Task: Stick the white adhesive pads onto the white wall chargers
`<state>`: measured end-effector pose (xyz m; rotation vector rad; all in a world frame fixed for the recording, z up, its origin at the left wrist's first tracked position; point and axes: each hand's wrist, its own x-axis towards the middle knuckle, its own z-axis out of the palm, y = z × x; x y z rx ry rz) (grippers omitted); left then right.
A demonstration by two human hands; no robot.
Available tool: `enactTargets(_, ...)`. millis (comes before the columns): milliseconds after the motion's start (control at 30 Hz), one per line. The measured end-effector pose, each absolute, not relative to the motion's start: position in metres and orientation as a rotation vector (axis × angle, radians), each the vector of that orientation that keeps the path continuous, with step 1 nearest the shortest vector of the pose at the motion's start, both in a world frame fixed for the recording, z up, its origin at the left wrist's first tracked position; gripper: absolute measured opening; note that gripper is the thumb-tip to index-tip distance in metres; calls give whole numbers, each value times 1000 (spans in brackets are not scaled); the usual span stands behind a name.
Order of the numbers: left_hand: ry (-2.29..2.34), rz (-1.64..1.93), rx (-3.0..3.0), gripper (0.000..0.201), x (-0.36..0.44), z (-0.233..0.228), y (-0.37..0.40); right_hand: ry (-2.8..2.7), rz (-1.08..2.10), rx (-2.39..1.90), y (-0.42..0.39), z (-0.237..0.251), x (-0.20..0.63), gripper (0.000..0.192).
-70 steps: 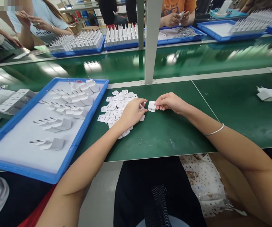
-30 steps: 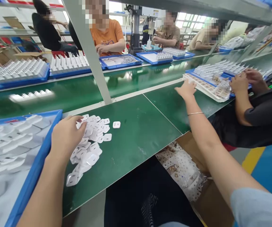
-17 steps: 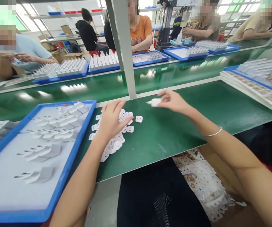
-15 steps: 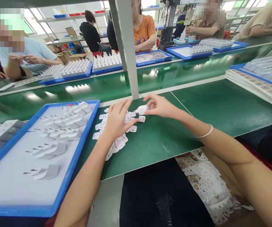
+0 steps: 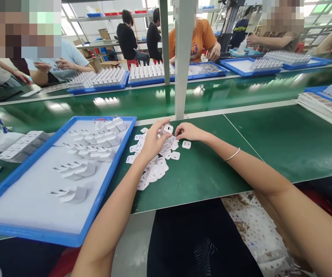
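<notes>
My left hand (image 5: 154, 140) is closed round a white charger plug (image 5: 168, 129), whose end with a dark port slot faces me. Close by on the right, my right hand (image 5: 191, 132) has its fingers curled together at the edge of a pile of small white slotted end caps (image 5: 158, 168); whatever those fingers hold, if anything, is hidden. One loose end cap (image 5: 186, 144) lies just in front of the right hand, apart from the heap. Rows of white chargers with prongs (image 5: 75, 195) lie in the blue-rimmed tray (image 5: 95, 207) to the left.
More white charger housings (image 5: 24, 146) are stacked left of the tray. A grey post (image 5: 180, 77) rises behind my hands. Beyond it runs a shiny green belt (image 5: 143, 100), with trays and several people on the far side. Stacked white sheets (image 5: 322, 109) stand at the right.
The white charger has passed from my right hand to my left, which was open before. My right hand has lowered to the end caps. The view has shifted left.
</notes>
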<state>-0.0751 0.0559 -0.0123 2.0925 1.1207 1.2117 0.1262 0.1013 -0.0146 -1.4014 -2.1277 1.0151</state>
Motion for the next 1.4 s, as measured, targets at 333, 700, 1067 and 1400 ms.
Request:
enactTargets(333,1118,1315,1896,66,-75,-15,57,-2233,942,-1421,97,-15,122,12)
enactTargets(700,1065,1455,1730,37,-68,-4,48,-2205,842,-1412,94,-21,117,20)
enactTargets(1067,984,1174,1111,31,-73,-2,44,-1980,757,-1545,88,-11,137,6)
enactTargets(1400,1015,1210,1451,43,-63,9,26,-1840,631,-1487,56,0,167,14)
